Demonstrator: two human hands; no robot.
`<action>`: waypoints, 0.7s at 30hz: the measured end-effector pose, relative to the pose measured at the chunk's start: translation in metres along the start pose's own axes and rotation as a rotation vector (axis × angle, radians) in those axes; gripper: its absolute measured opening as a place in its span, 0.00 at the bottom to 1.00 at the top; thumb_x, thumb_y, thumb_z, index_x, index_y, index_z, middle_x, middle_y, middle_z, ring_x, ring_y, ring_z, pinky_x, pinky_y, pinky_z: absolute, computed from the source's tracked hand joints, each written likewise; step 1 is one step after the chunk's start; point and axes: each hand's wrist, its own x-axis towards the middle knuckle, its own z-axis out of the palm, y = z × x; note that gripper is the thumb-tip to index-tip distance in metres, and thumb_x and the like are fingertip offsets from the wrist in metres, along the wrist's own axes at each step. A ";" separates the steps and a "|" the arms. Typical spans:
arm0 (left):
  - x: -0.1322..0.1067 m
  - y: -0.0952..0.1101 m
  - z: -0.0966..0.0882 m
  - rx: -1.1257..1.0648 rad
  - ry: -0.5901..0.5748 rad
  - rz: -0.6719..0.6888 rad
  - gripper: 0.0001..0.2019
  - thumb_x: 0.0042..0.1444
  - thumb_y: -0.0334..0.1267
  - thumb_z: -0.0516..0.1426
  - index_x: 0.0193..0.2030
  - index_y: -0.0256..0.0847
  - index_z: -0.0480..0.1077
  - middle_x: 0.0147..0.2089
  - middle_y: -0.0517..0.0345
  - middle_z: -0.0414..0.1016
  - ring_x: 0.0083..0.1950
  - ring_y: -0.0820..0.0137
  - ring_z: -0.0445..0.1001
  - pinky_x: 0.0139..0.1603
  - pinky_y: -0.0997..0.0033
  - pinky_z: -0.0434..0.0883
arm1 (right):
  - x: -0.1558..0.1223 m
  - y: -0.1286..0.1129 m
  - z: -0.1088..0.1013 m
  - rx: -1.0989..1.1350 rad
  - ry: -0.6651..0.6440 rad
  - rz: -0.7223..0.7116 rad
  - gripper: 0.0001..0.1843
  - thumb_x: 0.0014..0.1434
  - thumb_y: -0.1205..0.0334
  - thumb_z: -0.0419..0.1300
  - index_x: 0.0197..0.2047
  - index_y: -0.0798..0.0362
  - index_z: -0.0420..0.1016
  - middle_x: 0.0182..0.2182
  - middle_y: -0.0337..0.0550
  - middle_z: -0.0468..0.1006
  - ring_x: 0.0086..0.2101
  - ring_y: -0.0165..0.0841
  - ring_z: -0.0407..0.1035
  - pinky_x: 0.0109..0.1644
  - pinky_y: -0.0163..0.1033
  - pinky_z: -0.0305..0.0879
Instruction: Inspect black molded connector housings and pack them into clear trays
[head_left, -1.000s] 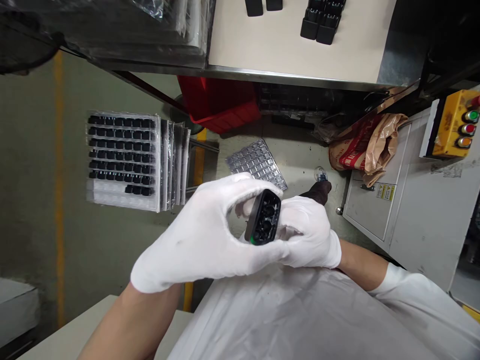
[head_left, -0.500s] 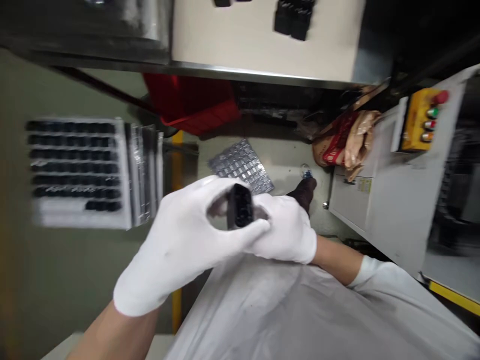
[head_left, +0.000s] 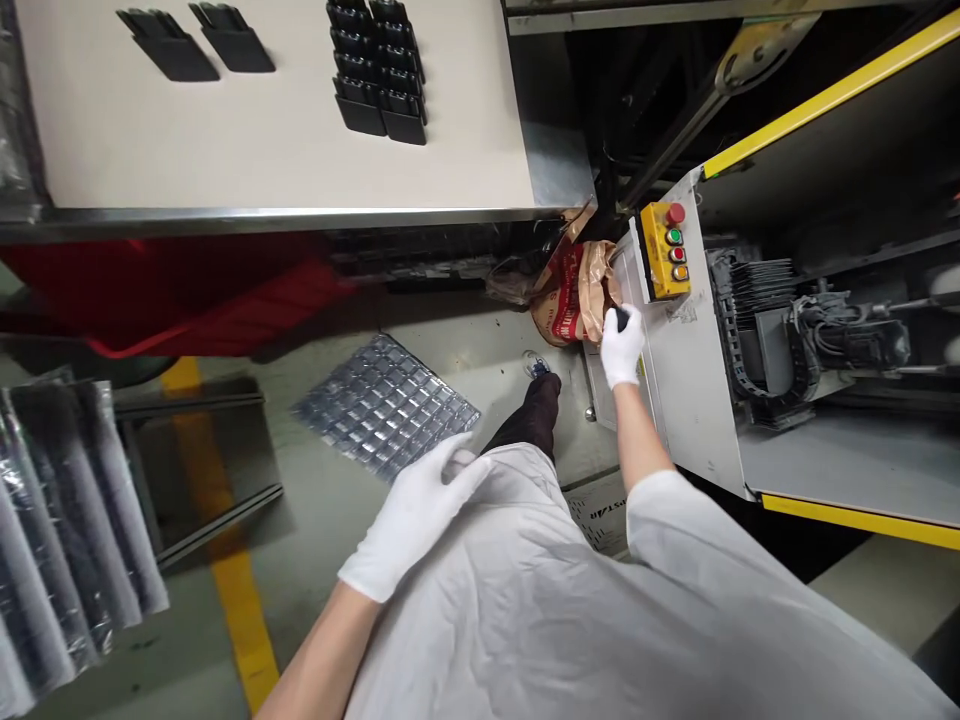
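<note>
My right hand (head_left: 622, 348), in a white glove, is stretched out to the right with its fingers closed on a small black plastic part (head_left: 622, 318). It is beside the open top of a brown paper sack (head_left: 564, 300) with red print. Most of the part is hidden by the fingers. My left hand (head_left: 420, 508), also gloved in white, hangs in front of my pale gown with nothing in it. Its thumb and fingers are apart. Behind its fingertips, a clear plastic tray with square pockets (head_left: 390, 400) lies on the floor.
Black plastic parts (head_left: 381, 75) stand in rows on the pale table (head_left: 292, 170). Under it is a red bin (head_left: 217, 300). Bagged trays (head_left: 67, 520) stand at left. On the right is a machine with a yellow button box (head_left: 666, 252) and a yellow-edged opening.
My hands have parted. The right hand has reached out to the paper sack with the black part; the left has let go of it and lowered. My view has swung right.
</note>
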 end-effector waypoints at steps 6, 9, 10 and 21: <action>-0.016 -0.122 -0.031 -0.119 0.298 -0.391 0.33 0.52 0.59 0.63 0.57 0.37 0.75 0.58 0.43 0.81 0.63 0.47 0.77 0.73 0.48 0.66 | 0.034 0.067 0.018 -0.049 -0.274 0.386 0.22 0.58 0.70 0.63 0.56 0.61 0.73 0.54 0.64 0.80 0.56 0.46 0.75 0.65 0.49 0.67; -0.030 -0.151 -0.006 -0.443 0.457 -0.510 0.27 0.49 0.52 0.66 0.51 0.35 0.76 0.47 0.45 0.84 0.51 0.52 0.82 0.63 0.52 0.75 | -0.004 0.081 0.025 0.036 -0.466 0.446 0.15 0.64 0.67 0.56 0.53 0.59 0.74 0.44 0.55 0.84 0.43 0.37 0.80 0.53 0.43 0.76; -0.032 -0.151 0.010 -0.583 0.481 -0.511 0.25 0.49 0.49 0.67 0.49 0.34 0.76 0.44 0.46 0.83 0.46 0.56 0.83 0.58 0.55 0.78 | -0.016 0.084 0.026 0.066 -0.554 0.457 0.15 0.66 0.65 0.54 0.53 0.58 0.73 0.42 0.53 0.84 0.39 0.35 0.81 0.50 0.41 0.77; 0.035 -0.115 0.195 -1.046 0.773 -0.681 0.16 0.54 0.44 0.61 0.45 0.35 0.69 0.42 0.48 0.78 0.44 0.66 0.80 0.49 0.68 0.76 | -0.009 0.112 0.022 -0.269 -1.103 0.275 0.04 0.53 0.69 0.67 0.35 0.57 0.81 0.28 0.40 0.81 0.32 0.30 0.74 0.47 0.36 0.72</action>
